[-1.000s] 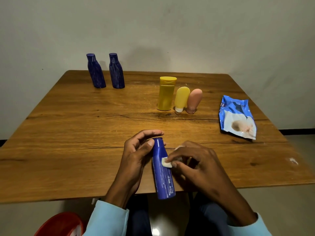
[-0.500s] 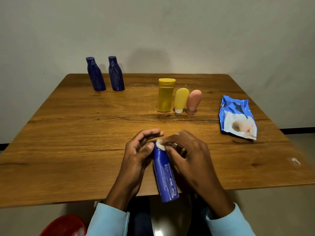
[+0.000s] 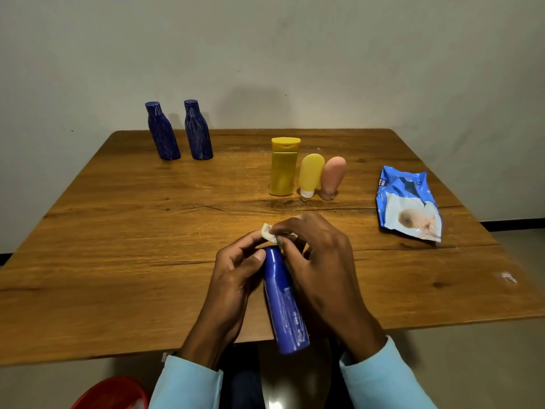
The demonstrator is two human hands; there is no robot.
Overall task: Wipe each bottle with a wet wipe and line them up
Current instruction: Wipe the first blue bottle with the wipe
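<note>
- Under everything we handle stretches the wooden table [image 3: 118, 231], its near edge crossing just below our wrists.
- At the table's right side lies the blue wet-wipe packet [image 3: 408, 206], flat and crumpled, well apart from the bottles.
- Over the near edge we hold the blue bottle [image 3: 284, 302], tilted, its cap end pointing away from us and its base hanging past the edge toward our lap.
- Our left hand [image 3: 233, 278] grips that bottle from the left, fingers curled round its upper part and the thumb pressed against the side near the cap.
- Our right hand [image 3: 318, 270] sits on the bottle's right, its fingers bent and pinching the wet wipe [image 3: 269, 233] just beyond the cap end, beside the left fingertips.
- At the far left corner stand two dark blue bottles [image 3: 180, 131], upright and side by side, near each other but not touching.
- Right of centre stands the yellow bottle [image 3: 283, 168], upright.
- Just beside it stands the small yellow tube [image 3: 310, 175], cap down.
- Against that leans the pink tube [image 3: 331, 177], cap down too.
- Below the table's edge, at the lower left, shows part of a red tub [image 3: 115, 392].
</note>
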